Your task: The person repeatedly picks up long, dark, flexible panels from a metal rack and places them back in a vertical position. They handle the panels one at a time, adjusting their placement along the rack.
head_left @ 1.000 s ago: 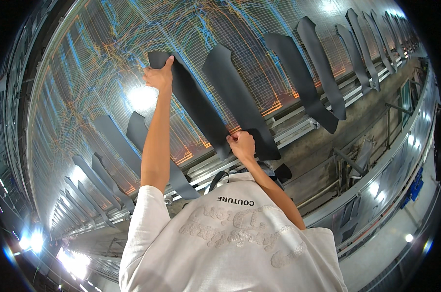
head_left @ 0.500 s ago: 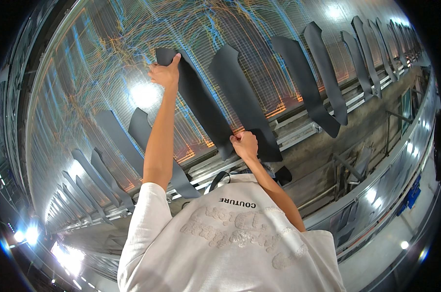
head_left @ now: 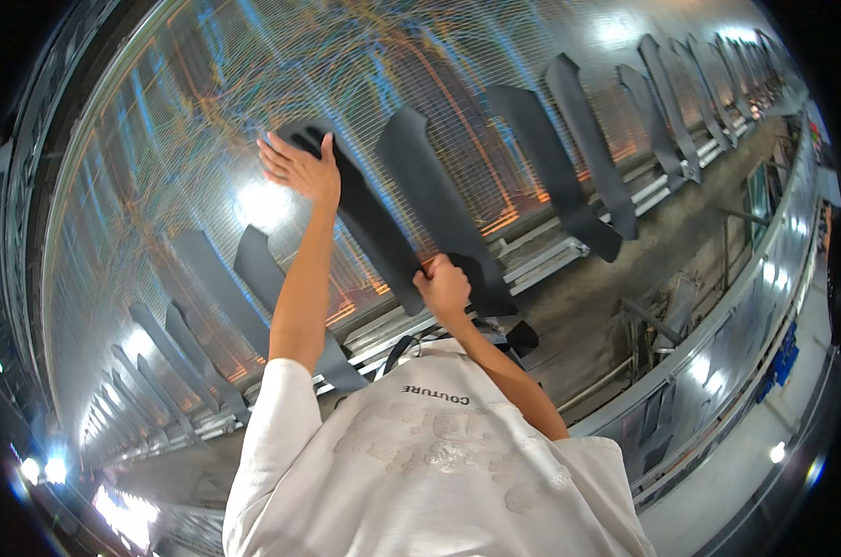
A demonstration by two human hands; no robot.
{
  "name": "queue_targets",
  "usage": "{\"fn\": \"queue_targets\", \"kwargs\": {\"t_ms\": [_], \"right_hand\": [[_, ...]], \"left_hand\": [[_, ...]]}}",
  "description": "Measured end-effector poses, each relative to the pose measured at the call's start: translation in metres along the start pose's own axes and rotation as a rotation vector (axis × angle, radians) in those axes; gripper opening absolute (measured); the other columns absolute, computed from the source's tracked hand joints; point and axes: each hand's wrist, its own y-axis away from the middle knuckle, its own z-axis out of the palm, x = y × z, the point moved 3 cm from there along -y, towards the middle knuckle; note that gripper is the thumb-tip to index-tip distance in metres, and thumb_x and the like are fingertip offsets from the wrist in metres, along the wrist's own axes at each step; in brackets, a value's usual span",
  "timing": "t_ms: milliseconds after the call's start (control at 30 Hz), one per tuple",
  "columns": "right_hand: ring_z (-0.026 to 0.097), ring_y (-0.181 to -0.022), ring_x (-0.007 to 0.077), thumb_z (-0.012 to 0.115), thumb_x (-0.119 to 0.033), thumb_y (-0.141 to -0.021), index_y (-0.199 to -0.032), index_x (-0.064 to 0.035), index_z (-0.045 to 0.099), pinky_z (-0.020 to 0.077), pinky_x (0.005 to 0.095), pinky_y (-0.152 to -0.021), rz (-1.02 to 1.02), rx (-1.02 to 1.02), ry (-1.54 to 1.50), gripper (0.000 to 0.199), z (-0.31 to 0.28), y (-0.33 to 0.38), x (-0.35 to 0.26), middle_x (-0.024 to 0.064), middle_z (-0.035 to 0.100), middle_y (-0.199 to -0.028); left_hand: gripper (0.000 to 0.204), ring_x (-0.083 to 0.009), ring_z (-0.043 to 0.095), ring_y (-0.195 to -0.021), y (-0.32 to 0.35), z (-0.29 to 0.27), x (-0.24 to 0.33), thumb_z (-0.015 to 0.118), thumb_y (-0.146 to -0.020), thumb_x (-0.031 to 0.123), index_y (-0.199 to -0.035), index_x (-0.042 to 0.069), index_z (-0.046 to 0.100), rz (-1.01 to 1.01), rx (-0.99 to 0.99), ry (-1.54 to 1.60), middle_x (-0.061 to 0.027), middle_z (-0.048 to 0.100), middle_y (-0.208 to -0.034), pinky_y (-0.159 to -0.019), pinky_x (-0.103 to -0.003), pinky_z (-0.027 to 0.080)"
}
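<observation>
A long dark grey sheet-like strip [head_left: 372, 223] lies slantwise on the shiny panel in front of me. At its far end is my left hand [head_left: 299, 171], open with the fingers spread and the thumb raised beside the strip's edge. My right hand [head_left: 445, 290] has its fingers curled closed at the strip's near end, pinching its right edge. Just right of it lies a matching strip [head_left: 439, 190] with a pointed far end. Another pair, a straight strip [head_left: 221, 278] and a pointed one [head_left: 253, 265], lies to the left, partly behind my left forearm.
The glossy panel [head_left: 188, 176] carries a fine grid and blue and orange streaks, with bright glare spots. More grey strips [head_left: 541, 139] stretch in pairs to both sides. A metal rail [head_left: 550, 266] edges the panel. A blue object [head_left: 779, 362] is at the far right.
My left hand has let go of the strip's far end and its fingers have spread. The right hand stays at the near end. The whole view has shifted slightly.
</observation>
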Motion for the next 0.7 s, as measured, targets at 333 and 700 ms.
{"fn": "queue_targets", "kwargs": {"t_ms": [333, 700], "right_hand": [[0.067, -0.061, 0.0325, 0.076, -0.030, -0.084, -0.079, -0.0056, 0.060, 0.0506, 0.0424, -0.059, -0.135, 0.181, -0.288, 0.029, -0.071, 0.004, 0.003, 0.0110, 0.066, -0.064], [0.048, -0.121, 0.0423, 0.085, -0.040, -0.071, -0.126, 0.0037, 0.051, 0.0386, 0.0481, -0.107, 0.453, 0.952, -0.405, 0.079, -0.255, -0.060, 0.214, 0.0236, 0.053, -0.122]], "left_hand": [[0.074, -0.0421, 0.017, -0.151, 0.228, -0.123, 0.031, 0.054, -0.099, 0.035, -0.153, -0.007, 0.026, 0.585, -0.723, 0.236, -0.0254, 0.021, -0.162, -0.122, -0.056, 0.013], [0.042, -0.0355, 0.055, -0.117, 0.207, -0.157, 0.118, 0.072, -0.089, 0.022, -0.123, 0.000, 0.060, 0.324, -0.569, 0.526, -0.0184, 0.061, -0.122, -0.102, -0.047, 0.041]]}}
